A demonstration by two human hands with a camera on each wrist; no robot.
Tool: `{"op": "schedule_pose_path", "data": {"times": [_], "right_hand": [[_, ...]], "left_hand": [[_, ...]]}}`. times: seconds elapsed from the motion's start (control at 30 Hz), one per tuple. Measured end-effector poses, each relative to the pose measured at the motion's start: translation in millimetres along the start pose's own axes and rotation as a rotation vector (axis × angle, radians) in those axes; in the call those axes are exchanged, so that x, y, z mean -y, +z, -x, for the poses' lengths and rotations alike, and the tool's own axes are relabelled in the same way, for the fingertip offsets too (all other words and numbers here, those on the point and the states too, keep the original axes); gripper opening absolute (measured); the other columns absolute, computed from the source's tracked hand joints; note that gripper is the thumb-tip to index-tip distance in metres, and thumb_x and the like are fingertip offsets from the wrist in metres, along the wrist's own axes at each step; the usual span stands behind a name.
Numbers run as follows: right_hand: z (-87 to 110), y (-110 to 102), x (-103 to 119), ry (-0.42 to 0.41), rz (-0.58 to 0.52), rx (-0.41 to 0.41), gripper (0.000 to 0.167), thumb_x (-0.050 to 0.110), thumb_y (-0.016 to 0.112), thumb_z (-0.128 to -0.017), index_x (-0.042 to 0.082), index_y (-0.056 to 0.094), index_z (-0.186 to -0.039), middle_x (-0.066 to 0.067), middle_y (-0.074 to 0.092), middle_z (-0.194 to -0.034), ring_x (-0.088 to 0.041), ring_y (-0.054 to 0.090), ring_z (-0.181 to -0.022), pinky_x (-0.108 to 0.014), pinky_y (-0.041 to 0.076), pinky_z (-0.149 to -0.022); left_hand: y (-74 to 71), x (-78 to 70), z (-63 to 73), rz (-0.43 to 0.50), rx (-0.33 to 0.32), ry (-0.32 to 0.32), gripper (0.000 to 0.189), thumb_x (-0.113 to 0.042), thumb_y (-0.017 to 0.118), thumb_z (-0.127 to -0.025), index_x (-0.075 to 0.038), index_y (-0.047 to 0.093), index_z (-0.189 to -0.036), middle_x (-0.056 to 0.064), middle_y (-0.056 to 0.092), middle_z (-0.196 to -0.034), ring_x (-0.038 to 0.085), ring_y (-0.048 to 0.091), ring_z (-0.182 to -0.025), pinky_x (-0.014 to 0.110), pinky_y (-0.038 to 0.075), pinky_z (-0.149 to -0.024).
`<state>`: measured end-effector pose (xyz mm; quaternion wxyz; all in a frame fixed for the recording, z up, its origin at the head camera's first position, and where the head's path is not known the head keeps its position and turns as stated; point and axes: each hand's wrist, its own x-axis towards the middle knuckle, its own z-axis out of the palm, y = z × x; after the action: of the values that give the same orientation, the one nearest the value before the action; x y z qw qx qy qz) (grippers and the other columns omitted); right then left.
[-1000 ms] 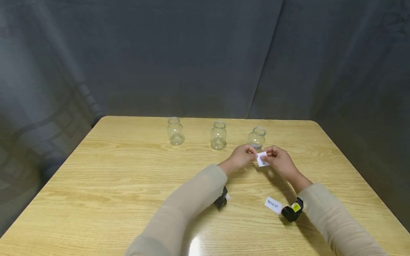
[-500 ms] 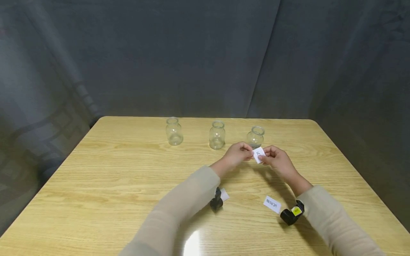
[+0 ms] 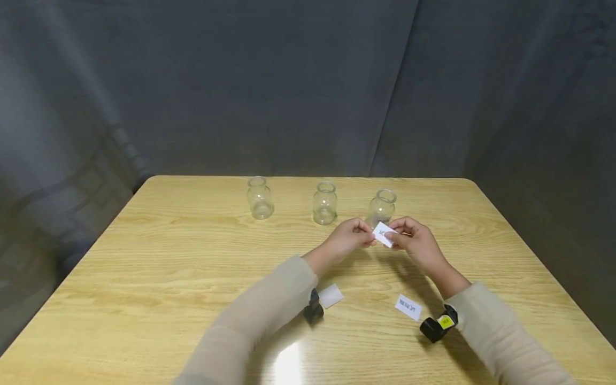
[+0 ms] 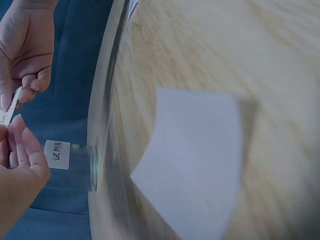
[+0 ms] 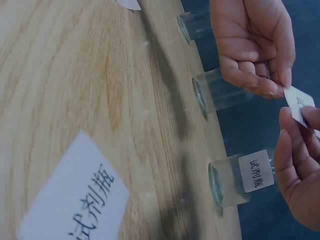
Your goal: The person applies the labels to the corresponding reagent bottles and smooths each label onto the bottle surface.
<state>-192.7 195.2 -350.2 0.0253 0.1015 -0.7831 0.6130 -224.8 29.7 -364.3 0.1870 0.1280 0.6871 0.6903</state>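
Both hands meet in front of the right-hand glass jar (image 3: 382, 206), holding a small white label (image 3: 383, 233) with dark characters on it. At its left corner the label is pinched by the thumb and finger of my left hand (image 3: 347, 235). My right hand (image 3: 417, 243) grips the other side, thumb across its face. That jar bears a similar white label, plain to see in the right wrist view (image 5: 256, 171). Two more labels lie on the table: a blank-faced one (image 3: 331, 295) by the left wrist, and one with characters (image 3: 408, 307) by the right wrist.
A middle glass jar (image 3: 324, 204) and a left glass jar (image 3: 260, 199) stand upright in a row towards the far edge of the wooden table (image 3: 168, 256). Behind it hangs a dark curtain (image 3: 269, 91). Each wrist wears a black camera, such as the right one (image 3: 434, 327).
The held label has moved left and turned between the fingers, its characters now showing more. My left hand has shifted left, uncovering the blank label on the table.
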Motion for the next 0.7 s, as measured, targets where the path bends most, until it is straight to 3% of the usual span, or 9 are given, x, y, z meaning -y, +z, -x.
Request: {"op": "schedule_pose_path", "data": {"times": [0.27, 0.5, 0.7], "right_hand": [[3.5, 1.2, 6.6, -0.018, 0.051, 0.094, 0.021, 0.004, 0.056, -0.082, -0.012, 0.051, -0.095, 0.004, 0.054, -0.072, -0.009, 0.050, -0.064, -0.025, 0.045, -0.058], [5.1, 3.2, 6.4, -0.030, 0.061, 0.153, 0.016, 0.003, 0.058, -0.080, -0.009, 0.055, -0.091, 0.004, 0.057, -0.075, -0.009, 0.050, -0.063, -0.023, 0.045, -0.057], [6.2, 3.8, 6.6, -0.031, 0.045, 0.211, 0.018, 0.002, 0.057, -0.080, -0.012, 0.054, -0.091, 0.001, 0.058, -0.075, -0.009, 0.051, -0.063, -0.025, 0.045, -0.057]], "left_hand": [[-7.8, -2.3, 11.0, -0.038, 0.091, 0.002, 0.010, -0.004, 0.052, -0.085, 0.004, 0.051, -0.091, 0.008, 0.058, -0.080, 0.016, 0.058, -0.074, 0.034, 0.047, -0.075], [-17.1, -6.7, 19.0, -0.034, 0.176, 0.023, 0.013, -0.005, 0.049, -0.087, 0.006, 0.052, -0.093, 0.009, 0.057, -0.081, 0.015, 0.057, -0.072, 0.029, 0.048, -0.071], [-23.6, -7.8, 23.5, -0.044, 0.235, 0.031, 0.015, -0.004, 0.048, -0.087, 0.008, 0.053, -0.095, 0.010, 0.057, -0.083, 0.016, 0.057, -0.075, 0.035, 0.047, -0.076]]}}
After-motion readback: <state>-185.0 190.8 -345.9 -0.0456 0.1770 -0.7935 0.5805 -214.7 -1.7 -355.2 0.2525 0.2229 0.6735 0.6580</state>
